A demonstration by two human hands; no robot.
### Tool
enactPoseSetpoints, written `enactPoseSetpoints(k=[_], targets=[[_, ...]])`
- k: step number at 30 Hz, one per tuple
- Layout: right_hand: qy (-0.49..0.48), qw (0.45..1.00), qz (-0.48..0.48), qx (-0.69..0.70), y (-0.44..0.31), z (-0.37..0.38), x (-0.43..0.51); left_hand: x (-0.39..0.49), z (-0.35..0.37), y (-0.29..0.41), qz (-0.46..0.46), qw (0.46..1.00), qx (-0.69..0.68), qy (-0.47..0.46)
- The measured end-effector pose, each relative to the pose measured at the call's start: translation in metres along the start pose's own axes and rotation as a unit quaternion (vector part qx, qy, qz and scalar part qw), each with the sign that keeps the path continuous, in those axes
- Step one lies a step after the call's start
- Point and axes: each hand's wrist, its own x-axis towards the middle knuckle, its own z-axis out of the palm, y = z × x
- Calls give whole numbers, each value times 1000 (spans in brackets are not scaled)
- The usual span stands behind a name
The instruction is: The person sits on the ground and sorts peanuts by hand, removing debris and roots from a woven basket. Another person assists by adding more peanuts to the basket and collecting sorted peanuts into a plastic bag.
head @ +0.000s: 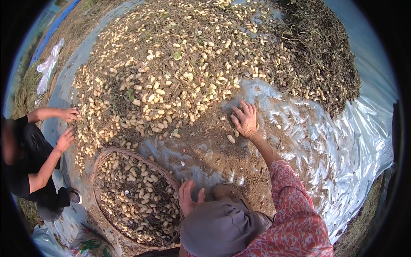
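My right hand (245, 119) reaches down to the soil-strewn plastic sheet (205, 175) with its fingers spread. A loose peanut (231, 138) in its shell lies just below that hand. Nothing shows in its grasp, though its palm side is hidden. My left hand (189, 198) is beside the right rim of a round woven basket (162, 169), thumb and fingers apart; whether it touches the rim I cannot tell. Unshelled peanuts (141, 192) mixed with dark dry leaf bits fill the basket. A wide heap of peanuts and dried leaves (183, 74) spreads beyond both hands.
At left a co-worker in black (38, 160) crouches with both hands at the heap's edge. Darker plant debris (321, 61) is piled at upper right. Shiny plastic film (356, 141) lies to the right. A filled bag (91, 241) stands at lower left.
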Motion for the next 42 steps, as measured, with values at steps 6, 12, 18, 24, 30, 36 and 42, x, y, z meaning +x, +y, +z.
enactPoseSetpoints(k=[6, 12, 18, 24, 30, 36, 42], targets=[[-77, 996, -5, 51, -28, 8, -1, 10, 4, -10, -48, 999, -24, 8], [-53, 998, -26, 38, -23, 9, -4, 10, 21, -3, -31, 998, -63, -8], [-1, 992, 83, 93, -5, -11, -14, 0, 27, -5, -17, 997, -74, -12], [-72, 996, -24, -35, -41, -12, -46, -7, 29, -8, -20, 999, -46, -20], [-33, 997, -56, -49, -31, 2, -27, -8, 24, -18, -25, 996, -77, 24], [-37, 995, -58, -74, -34, -1, -22, -17, 18, -33, -42, 989, -134, 42], [-9, 997, -14, -70, -39, -6, -43, -34, 19, -43, -81, 985, -139, 65]])
